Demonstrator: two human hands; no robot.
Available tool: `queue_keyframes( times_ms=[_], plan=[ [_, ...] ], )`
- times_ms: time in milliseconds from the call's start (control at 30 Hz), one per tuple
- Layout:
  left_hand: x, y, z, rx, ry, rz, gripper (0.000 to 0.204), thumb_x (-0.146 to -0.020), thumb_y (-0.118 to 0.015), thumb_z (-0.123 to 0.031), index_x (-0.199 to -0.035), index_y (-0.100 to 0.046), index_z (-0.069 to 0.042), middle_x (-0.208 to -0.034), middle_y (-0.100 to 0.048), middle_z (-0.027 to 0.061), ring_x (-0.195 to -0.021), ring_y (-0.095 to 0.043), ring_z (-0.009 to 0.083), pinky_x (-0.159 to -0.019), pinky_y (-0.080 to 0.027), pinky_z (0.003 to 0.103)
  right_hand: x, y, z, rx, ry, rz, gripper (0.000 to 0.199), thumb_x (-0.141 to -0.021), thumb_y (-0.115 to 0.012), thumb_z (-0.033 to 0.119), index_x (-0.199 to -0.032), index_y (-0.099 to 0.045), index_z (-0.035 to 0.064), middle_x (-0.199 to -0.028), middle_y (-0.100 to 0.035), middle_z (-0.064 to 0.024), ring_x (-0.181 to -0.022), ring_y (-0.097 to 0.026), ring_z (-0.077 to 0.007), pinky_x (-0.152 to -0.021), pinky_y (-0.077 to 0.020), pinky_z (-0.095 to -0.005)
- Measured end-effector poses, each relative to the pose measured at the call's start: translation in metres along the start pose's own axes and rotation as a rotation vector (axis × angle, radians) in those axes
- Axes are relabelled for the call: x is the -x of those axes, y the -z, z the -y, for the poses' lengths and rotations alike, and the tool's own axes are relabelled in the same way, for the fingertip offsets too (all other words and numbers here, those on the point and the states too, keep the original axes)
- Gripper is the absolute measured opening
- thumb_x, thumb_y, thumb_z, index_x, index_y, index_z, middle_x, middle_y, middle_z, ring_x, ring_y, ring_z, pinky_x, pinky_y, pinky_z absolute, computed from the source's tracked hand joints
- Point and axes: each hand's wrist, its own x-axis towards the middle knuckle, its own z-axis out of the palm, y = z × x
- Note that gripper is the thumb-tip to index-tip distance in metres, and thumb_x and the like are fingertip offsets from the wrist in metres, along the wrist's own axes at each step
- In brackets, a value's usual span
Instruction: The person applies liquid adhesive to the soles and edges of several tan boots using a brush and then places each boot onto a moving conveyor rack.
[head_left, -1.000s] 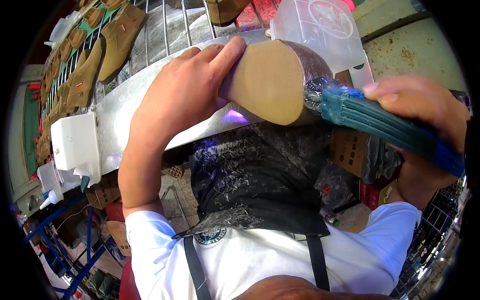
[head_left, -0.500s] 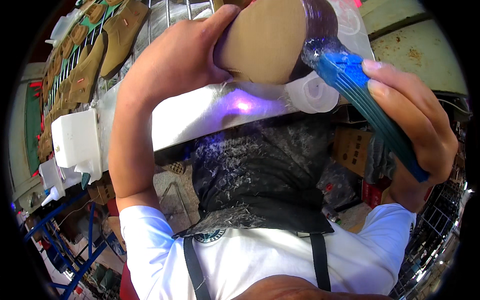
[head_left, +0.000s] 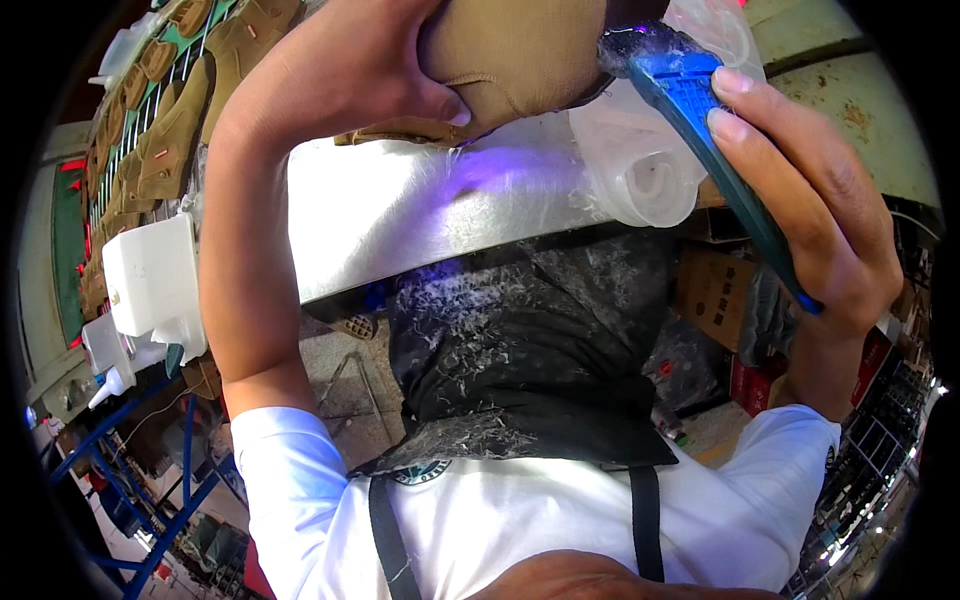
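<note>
Left hand (head_left: 375, 65) grips tan boot (head_left: 520, 60) from the left; right hand (head_left: 825, 200) grasps blue brush (head_left: 688, 105), handle slanting up-left, bristles (head_left: 640, 43) against boot's dark right edge.

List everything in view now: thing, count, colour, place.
shoe: 1, brown, top centre
brush: 1, blue-green, at shoe
tub: 1, translucent, bench right
bench: 1, silver, beneath shoe
boots: several, brown, upper left
containers: at least 2, white, left
frame: 1, blue, lower left
carton: 1, brown, right, below bench
clutter: uncountable, mixed, edges
apron: 1, black, centre
shirt: 1, white, bottom
left hand: 1, bare, on shoe
right hand: 1, bare, holding brush
</note>
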Motion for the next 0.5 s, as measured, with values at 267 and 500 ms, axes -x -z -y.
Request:
queue_keyframes(
  times_ms=[267, 500],
  plan=[
    [-0.011, -0.003, 0.024, 0.092, -0.029, 0.029, 0.088, -0.063, -0.092, -0.028, -0.133, -0.050, 0.004, -0.103, -0.073, 0.0218, -0.092, -0.074, 0.0286, -0.086, -0.059, 0.037, -0.007, -0.004, -0.009, 0.035, 0.013, 0.074, 0.037, -0.075, -0.074, -0.001, -0.111, -0.069, -0.0086, -0.118, -0.068, -0.0239, -0.103, -0.069, -0.0326, -0.090, -0.0565, -0.0370],
    [-0.009, 0.001, 0.031, 0.141, -0.021, 0.018, 0.089, -0.062, -0.093, -0.029, -0.133, -0.050, 0.002, -0.107, -0.072, 0.0194, -0.093, -0.073, 0.0293, -0.087, -0.058, 0.036, 0.028, -0.037, -0.058, -0.503, -0.121, -0.152, 0.033, -0.089, -0.060, -0.008, -0.121, -0.063, -0.0123, -0.113, -0.069, -0.0284, -0.107, -0.069, -0.0382, -0.094, -0.0563, -0.0426]
  ],
)
